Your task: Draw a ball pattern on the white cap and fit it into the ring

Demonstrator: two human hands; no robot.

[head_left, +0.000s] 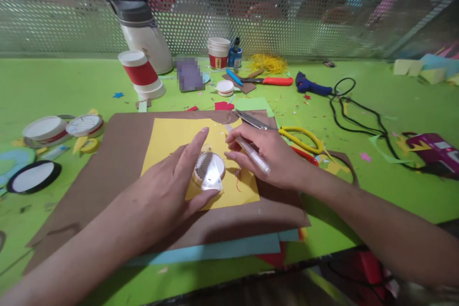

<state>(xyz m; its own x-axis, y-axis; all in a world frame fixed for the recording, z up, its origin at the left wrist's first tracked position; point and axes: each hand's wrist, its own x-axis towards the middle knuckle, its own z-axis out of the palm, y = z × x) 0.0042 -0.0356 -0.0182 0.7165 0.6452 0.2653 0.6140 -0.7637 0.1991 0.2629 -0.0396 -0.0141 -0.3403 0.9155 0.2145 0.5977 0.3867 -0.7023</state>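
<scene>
My left hand (175,172) lies over yellow paper (165,136), thumb and index finger spread around a small round white disc (204,162) with a dark, marked rim. On the disc lies a clear plastic triangular piece (213,179), its lower end at my thumb tip. The other left fingers are hidden. My right hand (260,150) has a slim pen with a clear barrel (254,155) in its fingers, slanting above the paper's right side. Beside that hand are yellow-handled scissors (301,138), partly covered. A thin red thread (238,181) hangs below it.
Brown board (122,162) lies under the paper on the green table (394,210). White lids (45,129) sit left. A flask (143,33), red-and-white cup (139,74) and red-handled tool (278,81) stand or lie behind. Right are a blue glue gun (311,85) and black cord (376,119).
</scene>
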